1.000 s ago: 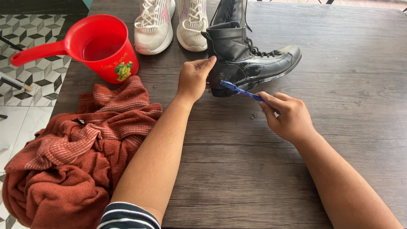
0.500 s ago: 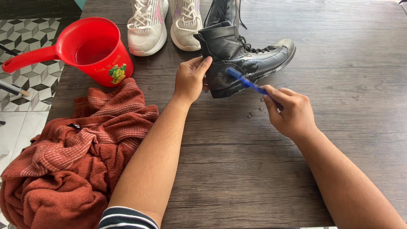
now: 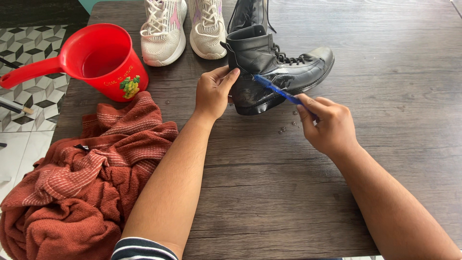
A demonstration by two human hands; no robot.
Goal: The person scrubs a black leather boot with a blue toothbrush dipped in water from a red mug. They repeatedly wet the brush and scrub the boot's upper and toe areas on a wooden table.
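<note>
On the wooden table (image 3: 298, 192), your left hand (image 3: 214, 94) half-open steadies the wet, likely slippery black boot (image 3: 279, 77) at its stiff heel, while your right hand (image 3: 327, 125) closes around the blue brush (image 3: 276, 89).

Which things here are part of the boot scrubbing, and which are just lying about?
In use:
- black boot, tilted on the table, steadied at the heel by the left hand
- blue brush, held in the right hand, its head on the boot's side

Lying about:
- red jug
- rust-red towel
- white sneakers
- second black boot
</note>
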